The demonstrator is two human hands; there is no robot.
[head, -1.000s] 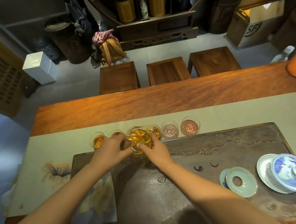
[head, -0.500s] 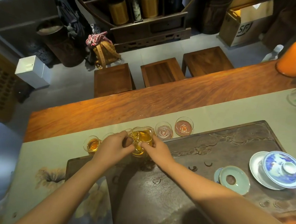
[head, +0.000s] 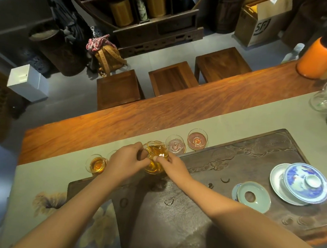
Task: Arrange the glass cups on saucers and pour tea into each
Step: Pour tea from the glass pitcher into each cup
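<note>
Both hands hold a glass pitcher (head: pixel 155 158) of amber tea over the row of cups: the left hand (head: pixel 126 161) has its grip closed on the pitcher's left side, and the right hand (head: pixel 172 164) pinches its right side with the fingertips. One cup (head: pixel 96 164) at the left end already has tea, while two cups (head: pixel 175 145) right of the pitcher look empty, all standing on the grey cloth (head: pixel 256 118) along the far edge of the dark tray (head: pixel 252 168) on the table (head: pixel 159 112).
</note>
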